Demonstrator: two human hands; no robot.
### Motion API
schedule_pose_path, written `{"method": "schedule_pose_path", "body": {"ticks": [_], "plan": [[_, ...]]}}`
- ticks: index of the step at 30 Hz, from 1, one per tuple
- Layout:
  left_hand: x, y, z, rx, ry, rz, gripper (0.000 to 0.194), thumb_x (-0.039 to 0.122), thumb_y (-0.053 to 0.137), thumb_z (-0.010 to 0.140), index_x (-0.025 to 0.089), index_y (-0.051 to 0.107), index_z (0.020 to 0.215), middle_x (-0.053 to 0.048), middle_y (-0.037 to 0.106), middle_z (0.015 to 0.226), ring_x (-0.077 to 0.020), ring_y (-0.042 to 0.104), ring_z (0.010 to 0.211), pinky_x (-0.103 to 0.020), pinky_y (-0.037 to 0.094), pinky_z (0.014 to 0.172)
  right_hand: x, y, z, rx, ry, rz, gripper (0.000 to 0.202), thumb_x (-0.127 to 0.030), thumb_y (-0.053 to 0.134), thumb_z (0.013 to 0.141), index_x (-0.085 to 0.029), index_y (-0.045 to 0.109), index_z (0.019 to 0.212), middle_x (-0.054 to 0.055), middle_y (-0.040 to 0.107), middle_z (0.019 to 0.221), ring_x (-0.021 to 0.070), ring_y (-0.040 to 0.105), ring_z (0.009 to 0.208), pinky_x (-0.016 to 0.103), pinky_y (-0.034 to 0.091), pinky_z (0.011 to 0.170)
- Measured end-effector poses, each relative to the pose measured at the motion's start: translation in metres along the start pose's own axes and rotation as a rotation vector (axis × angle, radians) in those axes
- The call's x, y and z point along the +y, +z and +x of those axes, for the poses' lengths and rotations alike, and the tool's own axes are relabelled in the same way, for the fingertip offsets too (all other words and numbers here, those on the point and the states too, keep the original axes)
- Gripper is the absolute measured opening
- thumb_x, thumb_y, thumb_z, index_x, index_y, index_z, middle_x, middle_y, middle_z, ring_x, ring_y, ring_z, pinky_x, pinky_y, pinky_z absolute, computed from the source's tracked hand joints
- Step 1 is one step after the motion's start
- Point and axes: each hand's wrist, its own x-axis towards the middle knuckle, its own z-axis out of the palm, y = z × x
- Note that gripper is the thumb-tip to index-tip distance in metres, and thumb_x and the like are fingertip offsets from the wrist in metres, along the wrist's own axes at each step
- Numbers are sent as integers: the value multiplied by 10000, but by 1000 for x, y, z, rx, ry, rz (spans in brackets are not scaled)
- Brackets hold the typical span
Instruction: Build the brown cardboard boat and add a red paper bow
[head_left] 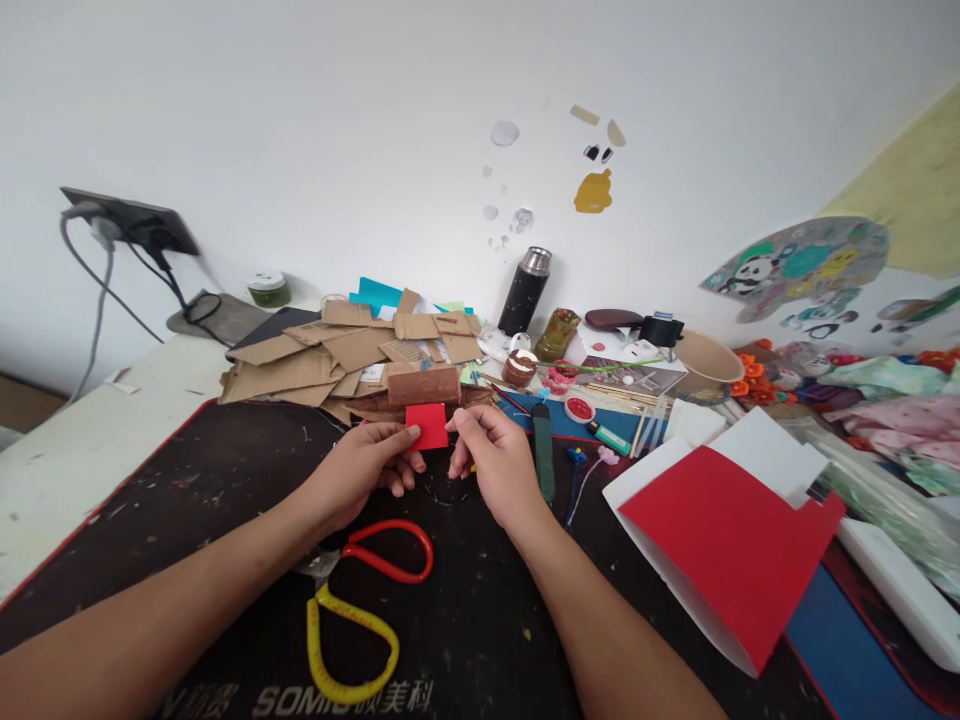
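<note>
A white table [112, 440] bears a red-edged black mat [480, 620]; on the mat lie scissors [360, 613] with one red and one yellow loop, a green tool [543, 460] and two small flowers [576, 456]; cardboard [285, 372] is heaped along its far side.
</note>
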Motion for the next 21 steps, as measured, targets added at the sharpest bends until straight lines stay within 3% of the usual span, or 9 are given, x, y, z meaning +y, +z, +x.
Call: {"method": "schedule_pose_path", "body": {"ticks": [21], "plan": [[-1, 1, 2, 15, 13, -3, 464, 557, 955, 729, 175, 697, 680, -40, 698, 623, -127, 597, 486, -220, 444, 427, 1, 1, 0, -22, -5, -5, 391, -605, 705, 971, -231, 687, 859, -47, 605, 531, 143, 583, 459, 253, 433, 497]]}}
